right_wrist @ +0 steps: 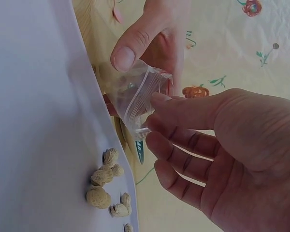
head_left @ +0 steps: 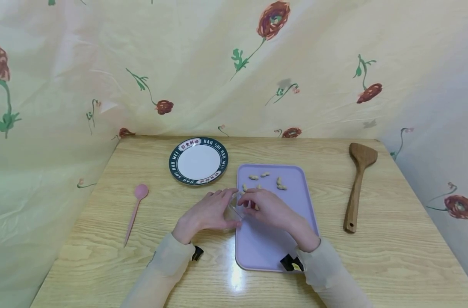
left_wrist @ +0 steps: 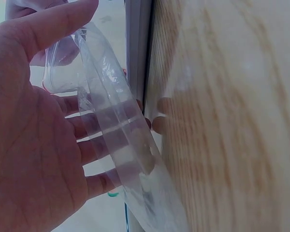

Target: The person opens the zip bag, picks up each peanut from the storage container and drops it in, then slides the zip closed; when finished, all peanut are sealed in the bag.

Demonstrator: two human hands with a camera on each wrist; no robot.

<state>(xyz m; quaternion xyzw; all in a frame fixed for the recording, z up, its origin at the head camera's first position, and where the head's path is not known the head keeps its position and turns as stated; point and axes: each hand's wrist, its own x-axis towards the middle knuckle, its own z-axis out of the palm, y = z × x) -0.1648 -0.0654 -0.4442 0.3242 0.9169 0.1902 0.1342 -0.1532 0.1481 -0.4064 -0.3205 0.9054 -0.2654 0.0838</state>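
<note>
A clear plastic zip bag (right_wrist: 140, 94) is held in my left hand (head_left: 212, 209), at the left rim of the lilac tray (head_left: 265, 252). The left thumb lies on one side of the bag, and the fingers (left_wrist: 94, 145) run behind the film. Thumb and forefinger of my right hand (head_left: 266, 207) pinch at the bag's zip edge, while its other fingers curl loosely below. A brownish shape shows through the film in the left wrist view. Several unshelled peanuts (right_wrist: 102, 175) lie on the tray, some partly hidden behind the right hand in the head view.
A white plate (head_left: 198, 161) with a dark green lettered rim stands behind the left hand. On the left lies a pink spoon (head_left: 140, 191); on the right, a wooden spatula (head_left: 358, 184). Flowered cloth (head_left: 203, 64) hangs behind the wooden table (head_left: 403, 256).
</note>
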